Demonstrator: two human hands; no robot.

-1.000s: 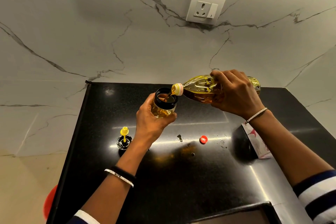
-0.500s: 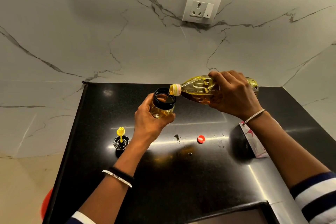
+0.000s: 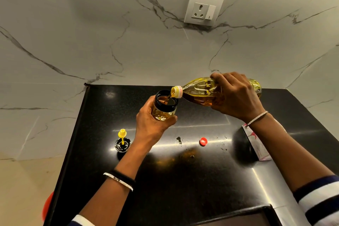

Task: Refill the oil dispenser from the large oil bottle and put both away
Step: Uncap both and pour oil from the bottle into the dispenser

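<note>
**Pouring stage, head view.** The left hand (image 3: 152,124) grips the open oil dispenser (image 3: 165,111) around its lower body and holds it raised above the black table (image 3: 183,189). The right hand (image 3: 236,95) wraps the large oil bottle (image 3: 198,91), which lies almost level at the dispenser's 3 o'clock. The bottle's mouth rests just over the dispenser's black rim. A thin oil stream (image 3: 167,99) runs from the mouth into the jar.

Compared with one second and half a second ago, both hands and both vessels keep practically the same pose. The bottle's tilt and the mouth-to-rim alignment are unchanged. The pour is therefore judged to be steady and ongoing, not starting or ending. Amber oil shows in the lower part of the dispenser, but its exact level is hard to read behind the fingers.

The dispenser lid (image 3: 122,143), with its yellow stem pointing up, stands on the table at the dispenser's 8 o'clock. The red cap (image 3: 203,141) lies at the dispenser's 4 o'clock. A pink-printed packet (image 3: 256,145) sits under the right forearm.

Still to do are righting the bottle, closing both containers and storing them.
</note>
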